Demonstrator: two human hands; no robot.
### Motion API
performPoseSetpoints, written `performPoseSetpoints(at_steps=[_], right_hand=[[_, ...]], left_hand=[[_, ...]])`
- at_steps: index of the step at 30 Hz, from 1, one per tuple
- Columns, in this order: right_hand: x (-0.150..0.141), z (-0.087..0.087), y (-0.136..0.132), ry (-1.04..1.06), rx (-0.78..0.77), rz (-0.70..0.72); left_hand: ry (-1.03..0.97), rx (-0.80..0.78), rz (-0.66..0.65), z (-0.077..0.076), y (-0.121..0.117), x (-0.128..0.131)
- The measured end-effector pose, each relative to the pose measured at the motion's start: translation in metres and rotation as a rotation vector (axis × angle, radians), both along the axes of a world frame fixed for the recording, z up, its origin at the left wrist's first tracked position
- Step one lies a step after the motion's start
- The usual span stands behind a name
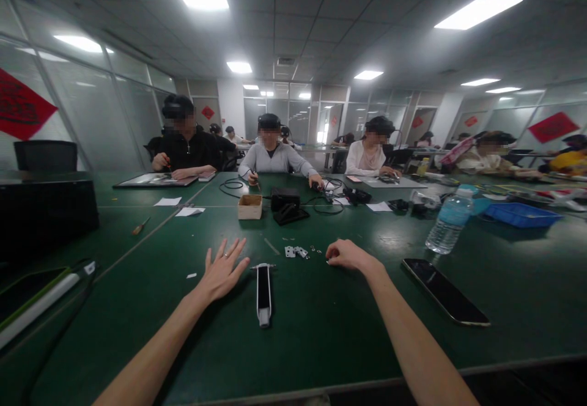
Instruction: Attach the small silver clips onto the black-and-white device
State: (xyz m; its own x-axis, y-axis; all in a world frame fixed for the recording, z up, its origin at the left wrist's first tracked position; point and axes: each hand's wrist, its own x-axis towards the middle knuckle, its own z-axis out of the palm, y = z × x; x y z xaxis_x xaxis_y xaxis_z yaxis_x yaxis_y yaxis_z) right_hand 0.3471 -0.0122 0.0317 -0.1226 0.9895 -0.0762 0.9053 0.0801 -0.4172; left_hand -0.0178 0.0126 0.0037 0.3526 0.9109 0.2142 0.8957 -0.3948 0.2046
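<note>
Fingers (pixel 239 246) of the left hand (pixel 220 276) spread open in the head view, palm down on the green worktop (pixel 321 339), holding nothing, seemingly resting for support. Just beside its thumb lies a slim white-framed piece (pixel 263 293) with a dark inlay, its narrow end toward the wearer. The right hand (pixel 349 254) bends its fingers together at a tiny bright bit (pixel 328 262) (too small to tell whether gripped). Small metal plates (pixel 290 251) sit between the hands, probably for easy reach.
</note>
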Motion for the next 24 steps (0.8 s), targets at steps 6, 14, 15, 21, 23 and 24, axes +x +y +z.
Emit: performPoseSetpoints(at_steps=[6,14,15,21,23,24], right_hand=[[-0.003,-0.003,0.002,-0.03,-0.002,-0.017],[-0.006,-0.003,0.004,-0.018,0.075,-0.059],[-0.007,-0.002,0.005,-0.011,0.106,-0.059],[-0.035,-0.003,0.004,0.175,0.387,0.042],[-0.052,-0.008,0.003,0.275,0.451,0.086],[-0.062,-0.011,0.002,0.316,0.465,0.109]], left_hand=[[0.02,0.008,0.02,-0.004,0.002,0.002],[0.009,0.019,0.021,-0.003,0.001,0.002],[0.009,0.026,0.021,-0.002,0.001,0.002],[-0.013,0.056,0.011,-0.001,-0.001,0.004],[-0.025,0.068,-0.006,0.0,-0.002,0.004],[-0.031,0.073,-0.014,0.0,-0.003,0.004]])
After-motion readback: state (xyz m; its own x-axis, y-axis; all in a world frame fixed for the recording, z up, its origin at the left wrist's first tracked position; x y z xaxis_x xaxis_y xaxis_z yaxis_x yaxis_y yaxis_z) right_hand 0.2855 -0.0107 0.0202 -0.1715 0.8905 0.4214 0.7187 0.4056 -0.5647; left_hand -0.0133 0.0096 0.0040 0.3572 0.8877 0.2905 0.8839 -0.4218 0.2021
